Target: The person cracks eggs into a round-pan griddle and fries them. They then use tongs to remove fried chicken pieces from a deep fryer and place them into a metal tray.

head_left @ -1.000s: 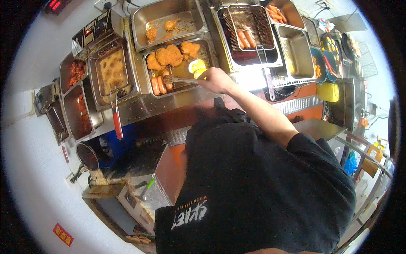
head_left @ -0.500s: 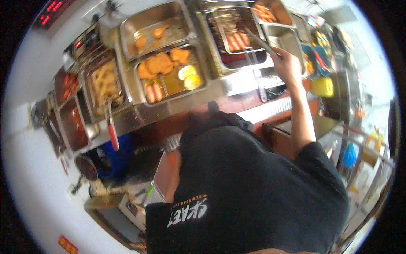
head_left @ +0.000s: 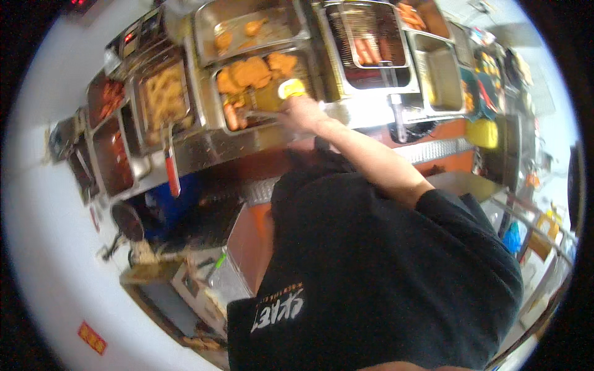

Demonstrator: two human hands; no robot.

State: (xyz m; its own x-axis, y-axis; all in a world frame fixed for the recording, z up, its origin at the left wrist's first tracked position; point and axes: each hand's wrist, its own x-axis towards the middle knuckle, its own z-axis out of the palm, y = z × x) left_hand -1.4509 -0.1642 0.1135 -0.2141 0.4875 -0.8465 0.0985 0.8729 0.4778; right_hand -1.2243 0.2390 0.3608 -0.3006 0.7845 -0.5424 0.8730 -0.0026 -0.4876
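My right hand (head_left: 303,114) is closed around metal tongs (head_left: 263,114) above the front edge of a steel tray (head_left: 270,99). The tongs point left, their tips close to the browned sausages (head_left: 232,117) in the tray's front left corner; whether they touch is too blurred to tell. Fried breaded cutlets (head_left: 250,73) lie at the back of this tray. A fried egg (head_left: 292,88) sits just beyond my hand, which partly covers that corner. My left hand is out of sight; part of my left arm hangs beside the black shirt.
To the right, a wire basket (head_left: 405,46) holds more sausages (head_left: 367,51). Left of the tray is a pan of pale yellow food (head_left: 162,99) with a red handle (head_left: 172,176) jutting toward me. Another steel tray (head_left: 278,37) with a few fried pieces stands behind.
My right hand has moved left with the tongs, from the wire basket to the tray with cutlets and egg. The view has shifted slightly.
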